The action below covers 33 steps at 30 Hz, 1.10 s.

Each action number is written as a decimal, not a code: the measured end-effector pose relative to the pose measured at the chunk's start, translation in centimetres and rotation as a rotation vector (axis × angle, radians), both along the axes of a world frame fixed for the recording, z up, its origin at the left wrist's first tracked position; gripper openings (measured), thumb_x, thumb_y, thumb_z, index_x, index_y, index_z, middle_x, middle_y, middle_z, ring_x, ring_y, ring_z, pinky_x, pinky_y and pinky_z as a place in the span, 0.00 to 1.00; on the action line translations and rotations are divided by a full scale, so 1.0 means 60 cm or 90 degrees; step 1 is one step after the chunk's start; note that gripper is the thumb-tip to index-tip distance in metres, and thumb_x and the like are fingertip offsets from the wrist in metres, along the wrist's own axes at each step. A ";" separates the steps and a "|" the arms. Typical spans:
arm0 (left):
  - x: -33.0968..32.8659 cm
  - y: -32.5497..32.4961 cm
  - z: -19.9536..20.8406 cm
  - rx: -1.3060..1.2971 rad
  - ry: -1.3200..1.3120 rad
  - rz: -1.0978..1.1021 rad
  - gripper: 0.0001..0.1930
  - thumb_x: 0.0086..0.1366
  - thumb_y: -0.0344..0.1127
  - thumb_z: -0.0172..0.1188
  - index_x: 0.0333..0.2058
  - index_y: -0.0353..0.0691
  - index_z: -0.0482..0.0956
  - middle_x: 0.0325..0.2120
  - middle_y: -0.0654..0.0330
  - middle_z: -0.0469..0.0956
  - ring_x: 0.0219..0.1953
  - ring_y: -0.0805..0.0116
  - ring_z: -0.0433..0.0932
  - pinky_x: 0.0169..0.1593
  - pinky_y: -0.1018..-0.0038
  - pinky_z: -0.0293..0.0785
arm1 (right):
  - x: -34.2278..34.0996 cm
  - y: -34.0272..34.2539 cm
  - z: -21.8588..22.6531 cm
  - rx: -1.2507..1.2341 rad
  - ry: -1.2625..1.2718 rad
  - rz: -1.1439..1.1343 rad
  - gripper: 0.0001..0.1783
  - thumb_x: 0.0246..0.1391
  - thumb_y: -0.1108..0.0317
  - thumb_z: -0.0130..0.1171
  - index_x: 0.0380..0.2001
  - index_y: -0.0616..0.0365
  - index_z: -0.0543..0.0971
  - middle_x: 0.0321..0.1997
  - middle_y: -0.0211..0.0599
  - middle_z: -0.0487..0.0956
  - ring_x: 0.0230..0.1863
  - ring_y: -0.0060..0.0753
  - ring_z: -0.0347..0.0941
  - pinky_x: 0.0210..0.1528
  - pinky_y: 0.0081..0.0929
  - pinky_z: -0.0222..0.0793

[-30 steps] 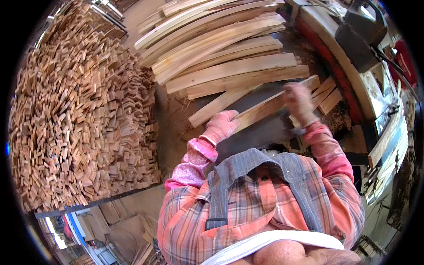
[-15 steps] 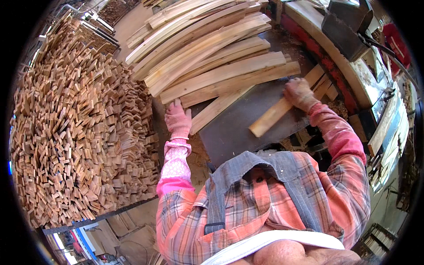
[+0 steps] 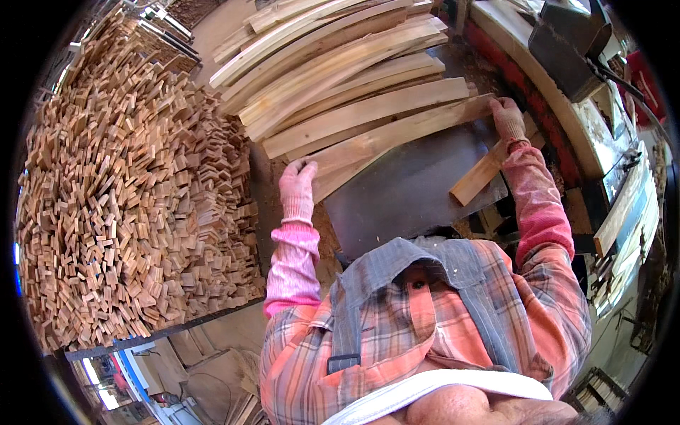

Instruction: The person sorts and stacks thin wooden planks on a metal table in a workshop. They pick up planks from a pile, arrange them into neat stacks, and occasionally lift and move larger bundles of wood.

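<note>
A long wooden board (image 3: 407, 133) spans my two gloved hands at the near side of a stack of boards. My left hand (image 3: 296, 185) is closed round its left end, fingers curled over the edge. At the board's other end, my right hand (image 3: 508, 119) grips with thumb and fingers. Another board (image 3: 343, 178) lies slantwise beneath it, partly covered. A shorter wood piece (image 3: 476, 178) rests near my right forearm on the dark metal table (image 3: 404, 202).
Several stacked boards (image 3: 354, 60) lie beyond my hands. To the left stands a large pile of short wood pieces (image 3: 134, 205). A red-edged machine bed (image 3: 510, 71) with a dark box-shaped housing (image 3: 567, 49) bounds the right side.
My right hand has moved from beside the short piece to the board's right end. The board has come nearer, off the stack. The short piece has shifted right.
</note>
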<state>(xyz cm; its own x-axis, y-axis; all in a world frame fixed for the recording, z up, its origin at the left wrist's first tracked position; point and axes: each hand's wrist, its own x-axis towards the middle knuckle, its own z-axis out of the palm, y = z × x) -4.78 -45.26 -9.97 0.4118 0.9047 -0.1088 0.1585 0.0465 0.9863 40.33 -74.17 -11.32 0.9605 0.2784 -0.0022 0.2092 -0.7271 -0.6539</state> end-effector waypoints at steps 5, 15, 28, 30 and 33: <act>-0.005 -0.120 0.029 -0.087 0.258 -0.155 0.19 0.65 0.37 0.67 0.53 0.38 0.83 0.36 0.60 0.86 0.38 0.73 0.81 0.46 0.75 0.78 | -0.038 -0.017 0.030 -0.306 -0.233 0.074 0.25 0.57 0.51 0.61 0.52 0.55 0.83 0.52 0.54 0.83 0.56 0.57 0.79 0.60 0.49 0.74; 0.050 -0.047 0.045 0.769 0.533 -0.132 0.35 0.60 0.42 0.69 0.65 0.42 0.70 0.58 0.53 0.74 0.63 0.49 0.71 0.65 0.53 0.68 | -0.259 0.071 -0.006 -0.141 -0.295 0.511 0.16 0.58 0.53 0.58 0.35 0.52 0.87 0.44 0.45 0.84 0.51 0.53 0.79 0.55 0.50 0.74; 0.052 0.027 0.073 0.763 0.501 -0.361 0.30 0.62 0.44 0.68 0.61 0.44 0.75 0.47 0.51 0.81 0.49 0.52 0.81 0.56 0.55 0.74 | -0.053 -0.104 -0.037 -0.230 -0.307 0.331 0.12 0.61 0.61 0.59 0.36 0.57 0.83 0.45 0.48 0.82 0.52 0.56 0.77 0.56 0.49 0.72; 0.053 -0.004 0.087 0.658 0.405 -0.387 0.24 0.64 0.45 0.68 0.56 0.42 0.81 0.41 0.48 0.85 0.41 0.52 0.85 0.49 0.59 0.80 | -0.052 -0.110 -0.034 -0.120 -0.331 0.277 0.11 0.59 0.62 0.61 0.38 0.58 0.84 0.45 0.48 0.83 0.51 0.57 0.78 0.55 0.47 0.73; 0.061 -0.043 0.078 0.292 0.378 -0.432 0.20 0.67 0.46 0.68 0.52 0.40 0.84 0.45 0.53 0.87 0.48 0.60 0.85 0.54 0.67 0.78 | -0.071 -0.095 -0.017 -0.019 -0.347 0.218 0.11 0.57 0.63 0.62 0.39 0.58 0.84 0.44 0.47 0.84 0.49 0.57 0.79 0.53 0.46 0.75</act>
<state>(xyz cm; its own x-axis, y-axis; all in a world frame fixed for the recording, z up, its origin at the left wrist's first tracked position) -1.12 -47.84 -5.29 0.8470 0.5059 -0.1631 0.4813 -0.5998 0.6392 36.09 -79.84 -12.36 0.6827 0.5767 0.4488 0.7292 -0.5767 -0.3682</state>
